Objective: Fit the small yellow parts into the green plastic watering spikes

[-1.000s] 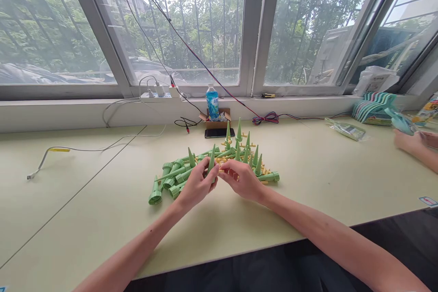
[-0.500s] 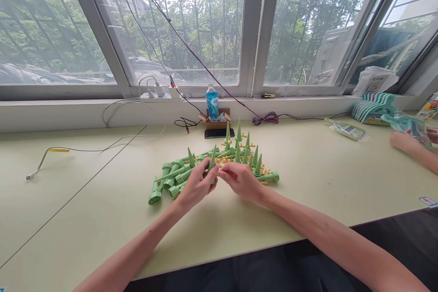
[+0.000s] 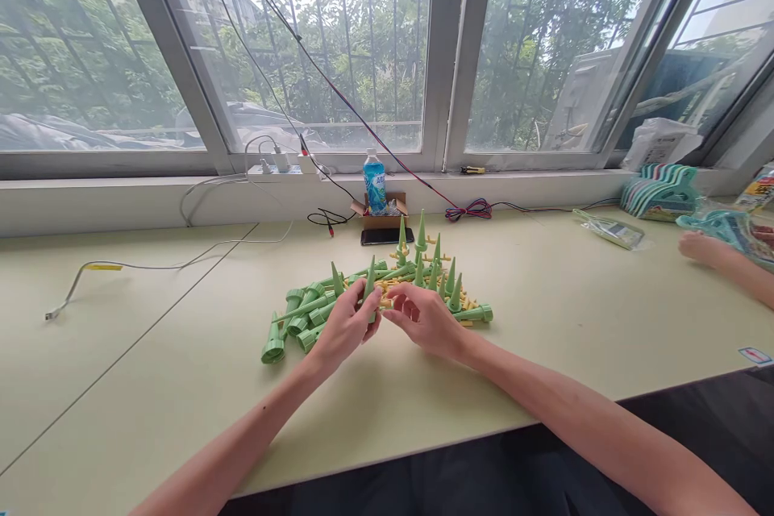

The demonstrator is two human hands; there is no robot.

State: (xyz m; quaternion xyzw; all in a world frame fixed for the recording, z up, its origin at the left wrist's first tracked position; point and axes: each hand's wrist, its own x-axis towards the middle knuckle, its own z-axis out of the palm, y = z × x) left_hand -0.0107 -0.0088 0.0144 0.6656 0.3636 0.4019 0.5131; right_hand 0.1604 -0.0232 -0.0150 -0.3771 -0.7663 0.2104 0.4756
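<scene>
My left hand is closed around a green plastic watering spike, whose pointed tip stands up above the fingers. Its lower end is mostly hidden by the hand. A small yellow piece shows beside the spike, close to the right fingertips. My right hand is just to the right, with thumb and index finger apart and nothing visible held between them. Behind both hands lies a pile of green spikes, some upright and some on their sides, mixed with small yellow plastic pieces.
At the back stand a blue-liquid bottle and a small cardboard box, with a black phone in front. Cables lie along the sill. On the right, another person's hand is near turquoise hangers and a bagged item.
My right thumb and index finger have parted and drawn slightly away from the spike. The left hand with the spike has shifted a little left. The other person's hand has moved slightly left.
</scene>
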